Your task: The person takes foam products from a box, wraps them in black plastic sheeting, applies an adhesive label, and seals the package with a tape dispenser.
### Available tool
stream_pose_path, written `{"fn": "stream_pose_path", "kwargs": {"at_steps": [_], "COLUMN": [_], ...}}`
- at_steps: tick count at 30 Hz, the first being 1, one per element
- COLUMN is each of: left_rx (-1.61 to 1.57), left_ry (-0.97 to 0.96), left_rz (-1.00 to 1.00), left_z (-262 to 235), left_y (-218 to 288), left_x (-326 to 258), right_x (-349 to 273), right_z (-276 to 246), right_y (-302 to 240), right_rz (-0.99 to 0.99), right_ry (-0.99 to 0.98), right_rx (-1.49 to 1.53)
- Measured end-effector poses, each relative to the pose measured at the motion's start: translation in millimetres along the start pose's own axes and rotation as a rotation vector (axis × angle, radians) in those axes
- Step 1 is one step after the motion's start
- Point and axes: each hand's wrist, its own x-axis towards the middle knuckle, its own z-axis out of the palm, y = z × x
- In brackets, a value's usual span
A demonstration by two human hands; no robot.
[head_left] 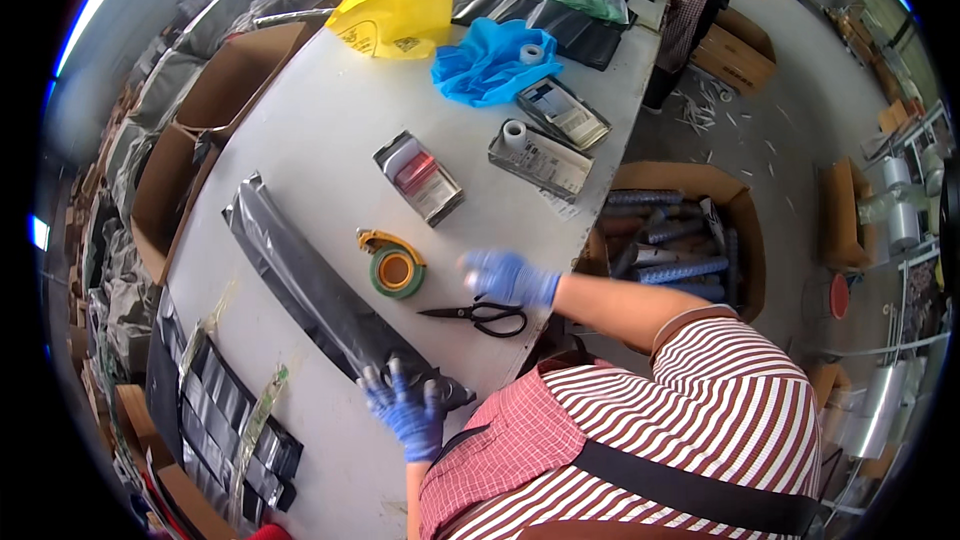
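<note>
Left hand [405, 415], blue-gloved, palm down on the near end of a long dark plastic-wrapped bundle [330, 285]; grip wide, fingers spread, apparently pressing rather than clasping; bundle lies slantwise on the pale worktop [305, 145], far end up and to the left; flat black packs [215, 385] banded with clear tape off to its left.

Right hand [510, 278], gloved likewise, blurred, near the worktop's right edge; cannot tell whether its grip is closed or holds anything; black scissors [474, 313] just beside it, nearer the body; green tape roll [397, 280] with a yellow holder [378, 238] between it and the bundle.

Step in hand, as I judge it: steadying or smoothing the wrapped end; next move seems to call for the left palm keeping that end flat, the right coming clear of the scissor points.

Farther: small box [420, 180] with red and white contents; open box [545, 168] carrying a white roll; crumpled blue bag [478, 65]; yellow bag [400, 12]; at the far end a co-worker [690, 20] in a checked apron.
</note>
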Motion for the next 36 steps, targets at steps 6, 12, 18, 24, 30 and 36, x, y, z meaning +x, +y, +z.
{"fn": "stream_pose_path", "kwargs": {"at_steps": [6, 12, 18, 24, 30, 36], "left_rx": [0.011, 0.090, 0.068, 0.023, -1.257, -1.459], "left_ry": [-0.263, -0.312, -0.252, -0.175, -0.228, -0.102], "left_rz": [-0.322, -0.418, -0.447, -0.361, -0.543, -0.362], "left_z": [37.5, 36.8, 40.9, 37.8, -48.0, -88.5], "left_y": [8.2, 24.8, 30.0, 17.2, 72.3, 83.9], "left_x": [0.8, 10.2, 11.3, 15.0, 53.2, 56.6], "right_x": [47.7, 54.4, 49.3, 50.3, 41.9, 19.8], "right_z": [-180.2, -176.7, -175.3, -191.8, -107.4, 10.7], "right_y": [101.2, 134.9, 145.7, 102.0, -69.9, -176.9], "right_rz": [0.402, 0.672, 0.558, 0.369, 0.149, -0.370], "right_ry": [0.155, -0.164, -0.106, 0.266, -0.006, -0.119], "right_rx": [-0.507, -0.867, -0.865, -0.734, 0.340, 0.157]}}
